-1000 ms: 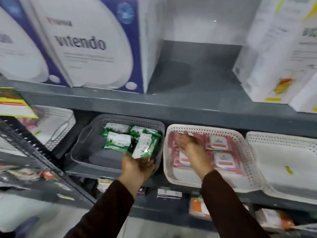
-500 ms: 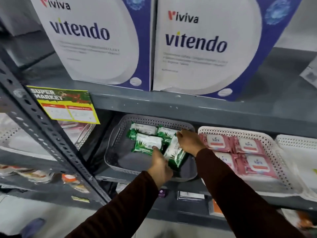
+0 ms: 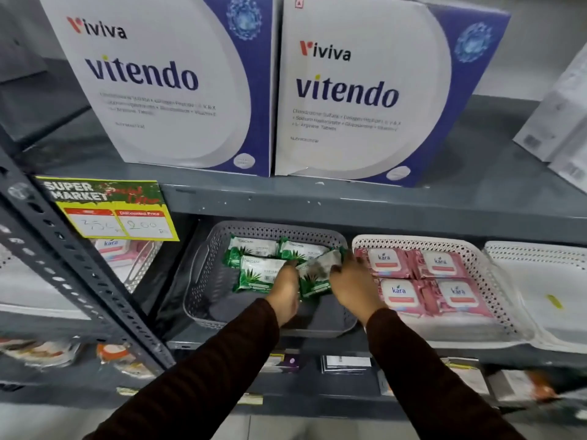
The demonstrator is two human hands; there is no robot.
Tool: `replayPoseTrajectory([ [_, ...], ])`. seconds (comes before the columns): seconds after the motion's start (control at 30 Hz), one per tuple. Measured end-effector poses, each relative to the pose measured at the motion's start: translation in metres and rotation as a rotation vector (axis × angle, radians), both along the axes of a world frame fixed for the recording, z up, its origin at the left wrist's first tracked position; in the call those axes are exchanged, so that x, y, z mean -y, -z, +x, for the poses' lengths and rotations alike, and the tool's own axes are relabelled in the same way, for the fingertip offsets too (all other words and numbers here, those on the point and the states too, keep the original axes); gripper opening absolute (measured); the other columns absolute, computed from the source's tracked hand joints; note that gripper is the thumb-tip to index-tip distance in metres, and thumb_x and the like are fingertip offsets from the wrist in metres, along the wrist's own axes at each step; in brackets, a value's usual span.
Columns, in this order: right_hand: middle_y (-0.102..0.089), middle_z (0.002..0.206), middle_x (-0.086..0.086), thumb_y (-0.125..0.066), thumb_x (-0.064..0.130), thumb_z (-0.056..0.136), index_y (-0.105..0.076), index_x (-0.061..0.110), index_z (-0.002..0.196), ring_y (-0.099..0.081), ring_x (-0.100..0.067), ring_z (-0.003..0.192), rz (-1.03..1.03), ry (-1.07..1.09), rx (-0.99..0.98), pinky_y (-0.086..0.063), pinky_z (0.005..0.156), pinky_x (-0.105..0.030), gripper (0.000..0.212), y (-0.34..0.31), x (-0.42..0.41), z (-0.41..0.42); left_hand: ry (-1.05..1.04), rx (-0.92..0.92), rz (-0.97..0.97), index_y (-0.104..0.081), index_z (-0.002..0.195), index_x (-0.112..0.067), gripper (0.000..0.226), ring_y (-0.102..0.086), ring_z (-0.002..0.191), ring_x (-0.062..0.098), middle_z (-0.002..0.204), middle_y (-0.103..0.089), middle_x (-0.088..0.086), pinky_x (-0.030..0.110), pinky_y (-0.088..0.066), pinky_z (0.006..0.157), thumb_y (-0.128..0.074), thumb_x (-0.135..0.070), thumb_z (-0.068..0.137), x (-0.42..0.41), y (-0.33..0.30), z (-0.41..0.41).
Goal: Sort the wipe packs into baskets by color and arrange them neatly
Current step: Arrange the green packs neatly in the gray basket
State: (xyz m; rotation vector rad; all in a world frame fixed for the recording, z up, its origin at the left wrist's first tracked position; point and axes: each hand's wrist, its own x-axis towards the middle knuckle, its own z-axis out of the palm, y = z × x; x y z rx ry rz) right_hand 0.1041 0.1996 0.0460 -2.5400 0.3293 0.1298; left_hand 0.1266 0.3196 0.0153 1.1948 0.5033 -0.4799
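A grey perforated basket [image 3: 203,274] on the middle shelf holds several green wipe packs [image 3: 254,249]. My left hand [image 3: 286,292] and my right hand [image 3: 352,281] both grip one green pack [image 3: 313,276] at the basket's right side; that pack is tilted and blurred. Right of it stands a white basket [image 3: 486,274] with several pink wipe packs [image 3: 397,293] laid flat in two rows.
Another white basket [image 3: 540,281] stands at the far right. Two large Vitendo boxes [image 3: 349,90] sit on the shelf above. A slanted metal upright [image 3: 73,265] and a yellow price tag [image 3: 111,211] are at the left, with a further basket [image 3: 139,271] of pink packs behind.
My right hand left the pink basket and came over to the grey one, joining the left hand on a green pack. The view swung left.
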Motion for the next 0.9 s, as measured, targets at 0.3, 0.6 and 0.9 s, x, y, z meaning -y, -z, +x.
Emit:
replayPoseTrajectory([
  [0.3, -0.045, 0.062, -0.010, -0.044, -0.001, 0.087, -0.064, -0.009, 0.112, -0.042, -0.023, 0.053, 0.314, -0.051, -0.180, -0.031, 0.053, -0.029, 0.033, 0.027, -0.010, -0.008, -0.024, -0.041, 0.135, -0.038, 0.143, -0.015, 0.045, -0.044, 0.127, 0.030, 0.133, -0.049, 0.006, 0.042, -0.032, 0.099, -0.032, -0.027, 0.100, -0.027, 0.005, -0.001],
  [0.6, -0.063, 0.099, -0.006, -0.043, -0.002, 0.092, -0.051, 0.009, 0.141, -0.051, -0.009, 0.048, 0.496, 0.046, 0.042, -0.038, 0.039, -0.014, 0.050, 0.039, -0.015, -0.017, 0.060, 0.066, 0.302, -0.046, 0.139, -0.018, 0.040, -0.058, 0.099, 0.023, 0.123, -0.062, 0.010, 0.035, -0.042, 0.087, -0.039, -0.030, 0.101, -0.066, -0.006, -0.014],
  [0.9, -0.039, 0.071, -0.007, -0.048, -0.004, 0.090, -0.059, 0.003, 0.084, -0.038, -0.021, 0.064, 0.784, 0.007, -0.310, -0.030, 0.071, -0.039, 0.015, 0.033, -0.084, -0.004, -0.045, 0.042, 0.498, -0.041, 0.145, -0.008, 0.059, -0.051, 0.125, 0.042, 0.145, -0.047, 0.022, 0.055, -0.050, 0.094, -0.031, -0.047, 0.102, -0.131, -0.016, -0.003],
])
